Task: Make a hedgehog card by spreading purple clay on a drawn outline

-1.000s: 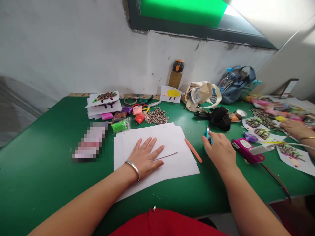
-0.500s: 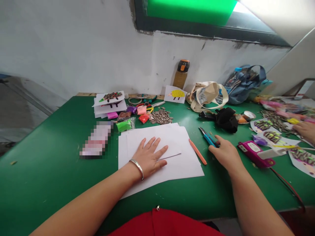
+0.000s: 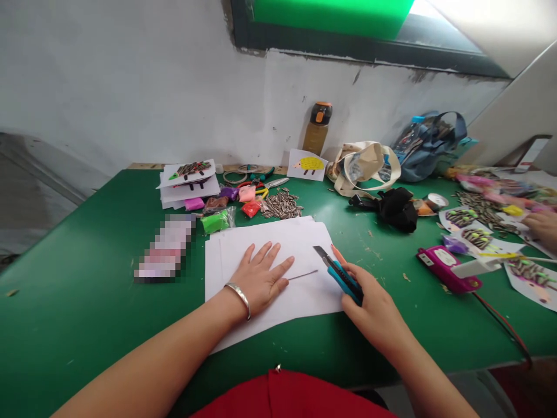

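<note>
Steadily pressed: white paper (image 3: pixel 278 235) under the left hand (image 3: pixel 261 278), utility knife (image 3: pixel 342 280) in the right hand (image 3: pixel 369 307)

Left hand open, palm down, fingers spread across the loose, slightly offset sheets, probably as a weight against sliding on the smooth green table (image 3: pixel 87 307). Around that wrist, a shiny metal bangle (image 3: pixel 238 298). Just right of the left hand's fingertips, a thin dark line (image 3: pixel 302 275) across the matt paper. Right hand closed firmly around the blue and black plastic handle, with the narrow steel blade (image 3: pixel 319 252) angled forward over the sheets, likely held that way for control near the paper; contact with the paper impossible to tell. Ahead of the left hand, striped sunflower seeds (image 3: pixel 282 206) in a loose heap beside bags of soft green clay (image 3: pixel 216 221). Far right of the right hand, another person's hand (image 3: pixel 542 226) near seed-covered paper hedgehogs (image 3: pixel 531 274).
</note>
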A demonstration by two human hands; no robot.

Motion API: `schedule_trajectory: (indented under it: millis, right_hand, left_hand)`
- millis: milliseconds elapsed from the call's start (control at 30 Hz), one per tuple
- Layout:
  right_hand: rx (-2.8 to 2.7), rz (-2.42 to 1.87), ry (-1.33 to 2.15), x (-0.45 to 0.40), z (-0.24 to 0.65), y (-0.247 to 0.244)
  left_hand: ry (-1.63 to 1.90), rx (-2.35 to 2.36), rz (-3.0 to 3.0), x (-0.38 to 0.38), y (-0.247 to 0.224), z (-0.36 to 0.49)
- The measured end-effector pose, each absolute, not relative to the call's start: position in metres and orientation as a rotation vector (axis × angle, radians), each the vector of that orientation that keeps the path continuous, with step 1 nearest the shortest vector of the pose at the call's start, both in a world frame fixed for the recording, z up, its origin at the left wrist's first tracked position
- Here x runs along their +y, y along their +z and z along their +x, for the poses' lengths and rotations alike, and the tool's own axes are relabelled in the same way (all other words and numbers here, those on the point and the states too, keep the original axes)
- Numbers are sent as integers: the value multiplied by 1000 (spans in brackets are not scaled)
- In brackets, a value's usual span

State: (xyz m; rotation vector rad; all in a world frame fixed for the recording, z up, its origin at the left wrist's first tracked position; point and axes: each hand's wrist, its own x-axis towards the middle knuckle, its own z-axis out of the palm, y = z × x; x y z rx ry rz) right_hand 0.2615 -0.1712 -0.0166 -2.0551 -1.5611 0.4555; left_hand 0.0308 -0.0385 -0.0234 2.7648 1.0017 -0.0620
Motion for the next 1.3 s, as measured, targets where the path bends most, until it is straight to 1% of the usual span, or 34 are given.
schedule_trajectory:
  millis: [100, 233, 400, 467, 633, 800, 867, 933, 1000, 1100, 1200, 1300]
  right_hand:
    - [-1553, -2030, 406, -165, 259, -13]
    - [-1529, -2084, 491, -149, 252, -4]
    - [-1539, -2115, 583, -100, 241, 8]
    - [-1566, -2146, 553, -75, 238, 12]
    - [-1662, -2206, 296, -34, 237, 7]
    - [-1682, -2416, 26, -35, 243, -7]
    - [-1713, -2498, -55, -38, 245, -10]
    - [-1712, -2549, -95, -39, 246, -11]
    - [-1698, -2529, -130, -39, 245, -9]
    - [-1795, -2330, -164, -34, 239, -6]
    - [-2003, -2187, -60, -22, 227, -5]
    - [-2076, -2216, 13, -9, 216, -8]
  left_hand:
    - [-60, 1011, 2769, -39, -23, 31]
    - [-18, 1000, 2789, -39, -25, 30]
    - [72, 964, 2804, -40, -29, 28]
    - [93, 954, 2817, -41, -28, 27]
    - [220, 886, 2848, -45, -22, 24]
    - [571, 802, 2856, -38, -14, 15]
    - [722, 879, 2853, -25, -14, 7]
    - [779, 1023, 2848, -7, -17, -5]
    - [743, 1229, 2822, 12, -23, -16]
    - [596, 1469, 2754, 31, -30, -27]
    - [461, 1525, 2735, 34, -32, -27]
    - [377, 1541, 2725, 29, -30, -23]
